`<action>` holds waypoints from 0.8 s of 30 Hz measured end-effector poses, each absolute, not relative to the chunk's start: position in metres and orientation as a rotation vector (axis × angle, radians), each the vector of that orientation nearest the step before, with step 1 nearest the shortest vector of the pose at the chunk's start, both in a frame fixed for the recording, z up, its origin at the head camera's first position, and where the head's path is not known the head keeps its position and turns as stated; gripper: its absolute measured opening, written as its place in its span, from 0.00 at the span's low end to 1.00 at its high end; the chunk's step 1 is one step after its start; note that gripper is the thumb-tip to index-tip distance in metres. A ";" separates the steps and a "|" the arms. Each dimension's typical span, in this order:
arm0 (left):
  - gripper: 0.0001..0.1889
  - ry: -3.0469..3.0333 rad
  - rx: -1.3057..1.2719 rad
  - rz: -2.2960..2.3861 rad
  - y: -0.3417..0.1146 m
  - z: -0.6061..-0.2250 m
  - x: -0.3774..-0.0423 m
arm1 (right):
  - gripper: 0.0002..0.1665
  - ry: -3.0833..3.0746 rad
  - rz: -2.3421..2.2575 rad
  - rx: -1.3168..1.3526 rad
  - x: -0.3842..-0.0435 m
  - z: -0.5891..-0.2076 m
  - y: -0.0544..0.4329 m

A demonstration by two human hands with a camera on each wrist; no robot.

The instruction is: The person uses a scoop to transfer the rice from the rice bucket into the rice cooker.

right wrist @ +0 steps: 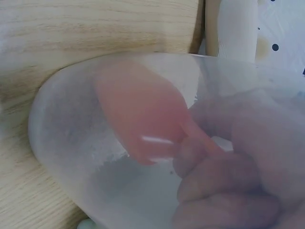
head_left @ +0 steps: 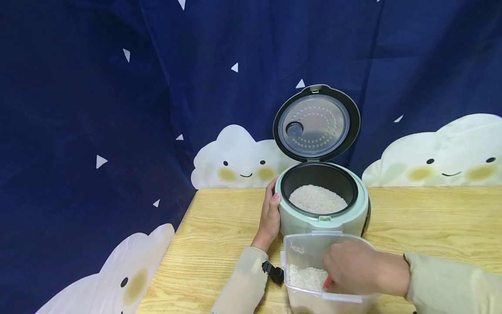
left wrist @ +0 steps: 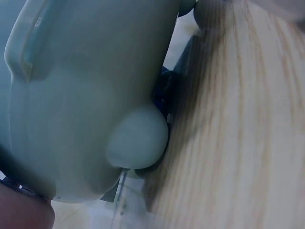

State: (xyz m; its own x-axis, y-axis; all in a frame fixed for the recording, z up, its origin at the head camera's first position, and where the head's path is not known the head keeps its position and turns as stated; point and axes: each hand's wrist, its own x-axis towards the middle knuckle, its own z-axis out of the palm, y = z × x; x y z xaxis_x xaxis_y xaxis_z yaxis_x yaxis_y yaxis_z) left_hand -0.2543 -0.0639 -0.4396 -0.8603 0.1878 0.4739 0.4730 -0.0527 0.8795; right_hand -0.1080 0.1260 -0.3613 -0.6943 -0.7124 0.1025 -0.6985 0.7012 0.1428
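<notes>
A pale green rice cooker stands with its lid raised. White rice fills part of its dark inner pot. My left hand rests against the cooker's left side, fingers lying along it. In front of the cooker is a clear plastic container holding more rice. Inside it, my right hand grips the handle of a red scoop. In the head view that hand hides most of the scoop; the right wrist view shows it through the container's cloudy wall.
Everything stands on a wood-grain table. Behind it hangs a dark blue curtain with white clouds and triangles. A small black device sits at the left sleeve, beside the container.
</notes>
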 end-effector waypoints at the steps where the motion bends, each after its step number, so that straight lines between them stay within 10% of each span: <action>1: 0.30 -2.005 -0.716 -2.018 -0.064 -0.440 -0.254 | 0.28 -2.746 -0.143 1.143 -0.108 -0.362 0.126; 24: 0.31 -2.011 -0.709 -2.025 -0.064 -0.437 -0.251 | 0.30 -2.972 0.051 0.971 -0.102 -0.363 0.119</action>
